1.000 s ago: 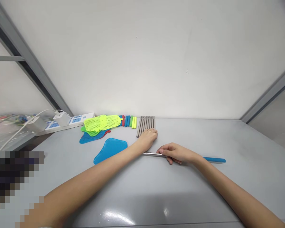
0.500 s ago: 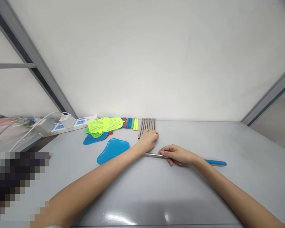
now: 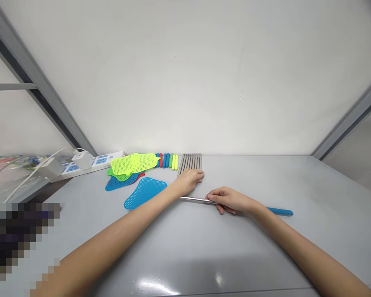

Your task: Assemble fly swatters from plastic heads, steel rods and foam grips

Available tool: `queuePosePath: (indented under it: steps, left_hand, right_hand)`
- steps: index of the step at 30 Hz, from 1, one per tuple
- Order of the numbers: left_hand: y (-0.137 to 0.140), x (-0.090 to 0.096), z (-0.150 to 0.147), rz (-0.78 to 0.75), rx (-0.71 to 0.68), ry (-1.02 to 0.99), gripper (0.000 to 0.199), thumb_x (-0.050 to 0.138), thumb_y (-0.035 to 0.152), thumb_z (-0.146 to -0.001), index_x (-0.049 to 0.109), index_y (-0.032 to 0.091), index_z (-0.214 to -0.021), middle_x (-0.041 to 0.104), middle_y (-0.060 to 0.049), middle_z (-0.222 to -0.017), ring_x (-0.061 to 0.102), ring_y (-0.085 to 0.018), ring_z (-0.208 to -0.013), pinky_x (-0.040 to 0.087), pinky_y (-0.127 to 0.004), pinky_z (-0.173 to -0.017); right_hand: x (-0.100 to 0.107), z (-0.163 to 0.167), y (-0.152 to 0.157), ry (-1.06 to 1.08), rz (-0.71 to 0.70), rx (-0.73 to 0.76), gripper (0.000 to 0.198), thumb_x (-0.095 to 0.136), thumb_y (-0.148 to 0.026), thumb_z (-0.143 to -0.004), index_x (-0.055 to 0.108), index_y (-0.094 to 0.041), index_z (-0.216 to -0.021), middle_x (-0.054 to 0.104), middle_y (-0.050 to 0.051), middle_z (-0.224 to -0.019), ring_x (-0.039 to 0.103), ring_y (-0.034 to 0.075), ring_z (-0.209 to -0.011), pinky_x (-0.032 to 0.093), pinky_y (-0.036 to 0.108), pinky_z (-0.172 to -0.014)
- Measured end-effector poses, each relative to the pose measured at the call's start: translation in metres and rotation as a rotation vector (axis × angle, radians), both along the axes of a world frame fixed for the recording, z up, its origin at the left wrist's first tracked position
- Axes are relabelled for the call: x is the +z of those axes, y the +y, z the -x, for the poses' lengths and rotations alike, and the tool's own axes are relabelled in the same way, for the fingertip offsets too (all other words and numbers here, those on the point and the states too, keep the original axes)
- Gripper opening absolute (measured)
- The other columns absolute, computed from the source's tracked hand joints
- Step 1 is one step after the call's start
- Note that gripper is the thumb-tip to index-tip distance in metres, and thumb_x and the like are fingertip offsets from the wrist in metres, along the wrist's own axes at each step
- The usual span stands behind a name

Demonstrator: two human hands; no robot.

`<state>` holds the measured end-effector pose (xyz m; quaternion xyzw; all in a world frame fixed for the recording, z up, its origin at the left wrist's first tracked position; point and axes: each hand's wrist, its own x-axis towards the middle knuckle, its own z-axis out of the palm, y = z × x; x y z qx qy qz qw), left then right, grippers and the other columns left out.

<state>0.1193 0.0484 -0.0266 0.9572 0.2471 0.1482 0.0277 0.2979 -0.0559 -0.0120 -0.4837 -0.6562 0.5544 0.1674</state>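
Note:
My left hand [image 3: 190,180] reaches over to the near ends of a row of thin metal rods [image 3: 191,161], its bent fingers held together against them. Its fingertips and thumb are partly hidden. With thumb and fingers, my right hand [image 3: 227,200] pinches a shiny metal shaft [image 3: 194,199] just above the table. A blue handle [image 3: 281,211] sticks out beyond the right wrist, in line with that shaft. On the other side lies a blue perforated fly swatter head [image 3: 145,193]; my left forearm covers where it would meet the shaft.
Yellow-green swatter heads [image 3: 134,163] overlap green and blue ones [image 3: 122,181] at back left. Beside them lie several coloured grips [image 3: 167,161]. A white power strip [image 3: 94,164] with plugged adapters runs along the left edge. A white wall [image 3: 204,82] rises behind the grey table [image 3: 167,247].
My left hand has shifted slightly left across the rods' near ends, now covering more of the leftmost rod. The right hand keeps its pinch on the shaft. The view has moved a little.

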Motion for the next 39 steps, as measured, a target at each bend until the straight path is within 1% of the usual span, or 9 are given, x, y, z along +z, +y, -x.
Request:
queuePosePath:
  steps: [8,11,15,18,21,26,31,35,39]
  left_hand:
    - [-0.002,-0.006,-0.002,0.001,-0.001,-0.042,0.026,0.040,0.013,-0.082,0.054,0.016,-0.104,0.055,-0.007,-0.112,0.046,-0.018,-0.109,0.036,-0.030,-0.091]
    - [-0.001,-0.002,0.001,0.024,-0.026,-0.045,0.027,0.044,0.019,-0.083,0.052,0.015,-0.108,0.053,-0.007,-0.116,0.045,-0.016,-0.111,0.035,-0.028,-0.093]
    - [0.002,0.002,0.006,0.072,-0.062,-0.044,0.044,0.051,0.031,-0.079,0.043,0.014,-0.119,0.044,-0.008,-0.125,0.038,-0.015,-0.117,0.031,-0.026,-0.097]
    - [0.004,0.003,0.007,0.117,-0.062,-0.045,0.047,0.052,0.027,-0.078,0.040,0.014,-0.122,0.041,-0.009,-0.127,0.035,-0.015,-0.119,0.029,-0.027,-0.100]
    - [0.006,0.002,0.006,0.105,-0.028,-0.050,0.044,0.052,0.023,-0.078,0.043,0.014,-0.120,0.042,-0.009,-0.126,0.036,-0.016,-0.118,0.031,-0.029,-0.098]
    - [0.004,-0.005,0.002,0.066,0.022,-0.074,0.037,0.048,0.023,-0.080,0.045,0.013,-0.116,0.046,-0.010,-0.122,0.042,-0.018,-0.114,0.034,-0.030,-0.095]
    - [0.000,-0.012,-0.004,0.041,0.050,-0.067,0.033,0.042,0.012,-0.081,0.046,0.011,-0.113,0.046,-0.011,-0.121,0.041,-0.019,-0.114,0.037,-0.030,-0.093]
    - [-0.004,-0.011,-0.011,0.032,0.045,-0.047,0.033,0.037,0.006,-0.080,0.047,0.012,-0.111,0.045,-0.010,-0.122,0.038,-0.018,-0.116,0.038,-0.029,-0.091]
    - [-0.008,-0.008,-0.013,0.026,0.048,-0.039,0.037,0.034,0.003,-0.078,0.045,0.012,-0.111,0.044,-0.010,-0.122,0.041,-0.017,-0.113,0.038,-0.027,-0.090]
  right_hand:
    - [0.003,0.002,-0.002,-0.027,-0.006,0.008,0.036,0.039,-0.046,-0.081,0.056,-0.018,-0.095,0.050,-0.004,-0.051,0.028,0.003,-0.030,0.024,0.015,-0.030]
    - [0.002,0.002,-0.001,-0.019,-0.002,0.010,0.036,0.038,-0.046,-0.081,0.056,-0.018,-0.096,0.050,-0.004,-0.051,0.028,0.002,-0.030,0.023,0.015,-0.030]
    - [0.000,0.001,0.000,-0.017,-0.002,0.002,0.037,0.038,-0.047,-0.081,0.055,-0.017,-0.095,0.051,-0.004,-0.051,0.028,0.002,-0.030,0.023,0.015,-0.030]
    - [0.000,0.001,-0.001,-0.009,-0.004,-0.003,0.036,0.038,-0.047,-0.081,0.055,-0.017,-0.092,0.051,-0.004,-0.051,0.027,0.002,-0.030,0.022,0.015,-0.030]
    - [0.001,0.001,-0.002,-0.008,-0.011,-0.008,0.035,0.038,-0.047,-0.081,0.054,-0.016,-0.088,0.051,-0.004,-0.051,0.027,0.002,-0.030,0.022,0.015,-0.030]
    - [0.003,0.002,-0.002,-0.026,-0.015,0.001,0.036,0.037,-0.046,-0.082,0.055,-0.017,-0.092,0.050,-0.004,-0.051,0.028,0.002,-0.030,0.023,0.015,-0.030]
    - [0.001,0.001,-0.001,-0.042,-0.024,0.014,0.037,0.037,-0.046,-0.082,0.055,-0.017,-0.096,0.050,-0.004,-0.051,0.029,0.003,-0.030,0.024,0.015,-0.031]
    - [0.000,0.000,-0.001,-0.052,-0.027,0.014,0.039,0.037,-0.048,-0.081,0.055,-0.016,-0.095,0.051,-0.004,-0.051,0.029,0.003,-0.031,0.024,0.015,-0.030]
    - [0.002,0.000,-0.002,-0.061,-0.035,0.014,0.039,0.037,-0.047,-0.081,0.055,-0.016,-0.095,0.051,-0.003,-0.052,0.029,0.003,-0.031,0.024,0.015,-0.031]
